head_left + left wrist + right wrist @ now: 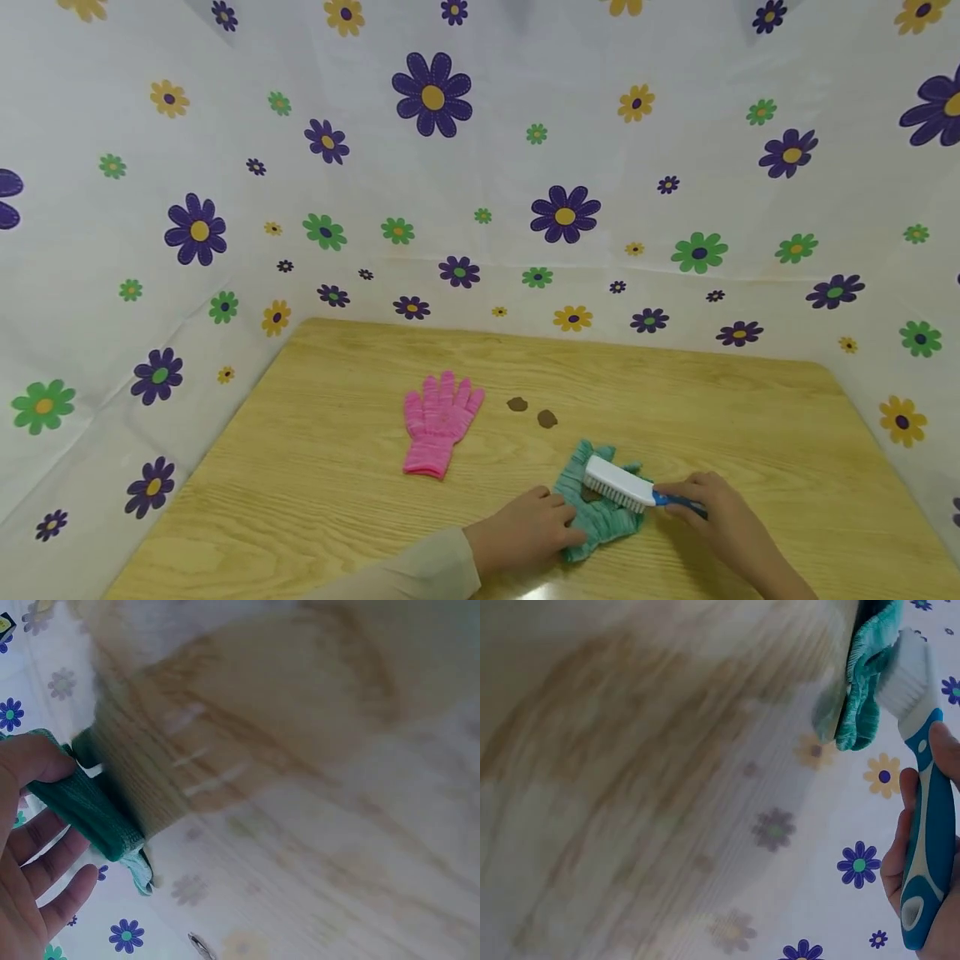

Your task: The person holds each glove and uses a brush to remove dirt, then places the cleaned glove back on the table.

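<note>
A teal green knit glove (600, 525) lies on the table in front of me in the head view. My left hand (528, 531) pinches its near left edge; in the left wrist view the thumb (46, 759) presses on top of the teal fabric (86, 810). A scrub brush (619, 480) with a white head and a blue handle is gripped in my right hand (723, 523). Its bristles are down over the glove, by a brown patch (591, 494) partly hidden under the head. In the right wrist view the blue handle (937, 817) runs along the palm.
A pink knit glove (438, 421) lies flat, fingers away from me, left of centre on the wooden table (315, 467). Two small flat brown pieces (547, 419) sit between the gloves, farther back. A flower-printed white sheet (495, 167) walls the table's back and sides.
</note>
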Action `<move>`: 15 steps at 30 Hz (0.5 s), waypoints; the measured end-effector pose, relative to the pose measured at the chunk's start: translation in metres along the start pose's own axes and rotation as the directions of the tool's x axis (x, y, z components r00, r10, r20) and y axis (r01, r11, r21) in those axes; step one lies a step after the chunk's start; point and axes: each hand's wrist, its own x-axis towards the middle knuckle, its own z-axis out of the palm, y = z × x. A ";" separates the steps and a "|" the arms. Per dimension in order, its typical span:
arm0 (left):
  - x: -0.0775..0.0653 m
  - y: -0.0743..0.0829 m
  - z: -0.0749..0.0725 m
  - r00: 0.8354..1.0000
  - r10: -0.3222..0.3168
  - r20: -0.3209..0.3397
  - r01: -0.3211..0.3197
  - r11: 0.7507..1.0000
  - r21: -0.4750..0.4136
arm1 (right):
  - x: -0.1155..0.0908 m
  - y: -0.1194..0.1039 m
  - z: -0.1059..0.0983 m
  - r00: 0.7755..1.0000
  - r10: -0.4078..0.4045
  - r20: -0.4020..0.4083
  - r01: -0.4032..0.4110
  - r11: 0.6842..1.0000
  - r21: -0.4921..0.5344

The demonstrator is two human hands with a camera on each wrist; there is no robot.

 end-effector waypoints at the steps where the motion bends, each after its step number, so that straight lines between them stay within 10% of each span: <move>1: 0.001 0.000 0.000 1.000 0.001 0.000 -0.001 1.000 0.007 | 0.001 -0.001 -0.002 0.999 0.034 0.013 -0.034 0.999 0.013; 5: 0.002 -0.001 0.000 1.000 0.008 0.004 -0.008 1.000 0.009 | 0.002 -0.005 -0.003 0.999 0.033 -0.020 -0.033 0.999 0.007; 11: 0.001 0.000 0.000 1.000 0.026 0.008 -0.026 1.000 -0.009 | -0.003 -0.004 0.003 0.938 -0.330 -0.104 0.319 0.941 -0.110; 15: 0.000 0.001 -0.001 0.999 0.031 -0.038 -0.031 0.999 0.019 | 0.000 -0.001 -0.004 0.982 -0.173 -0.075 0.165 0.981 -0.099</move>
